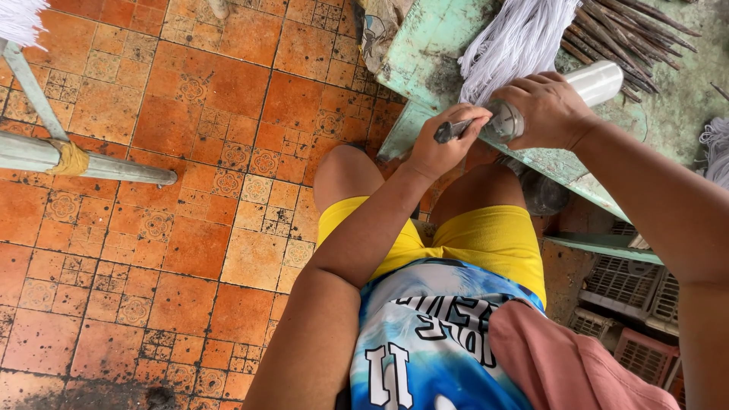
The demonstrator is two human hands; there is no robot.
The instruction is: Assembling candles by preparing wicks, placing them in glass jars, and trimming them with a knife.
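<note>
My right hand (548, 108) grips a white cylindrical handle (598, 81) that lies on the worn green table (425, 64), its grey end cap (503, 121) pointing toward me. My left hand (440, 144) is closed on a small dark metal tool (449, 130) whose tip touches that end cap. A bundle of white mop strings (516, 42) lies on the table just behind my hands. My knees and yellow shorts (486, 235) are below the table edge.
Dark thin sticks (623, 26) lie piled on the table at the upper right. A metal pipe (83, 163) with tan wrapping crosses the orange tiled floor (190, 250) at left. Plastic crates (630, 304) stand under the table at right.
</note>
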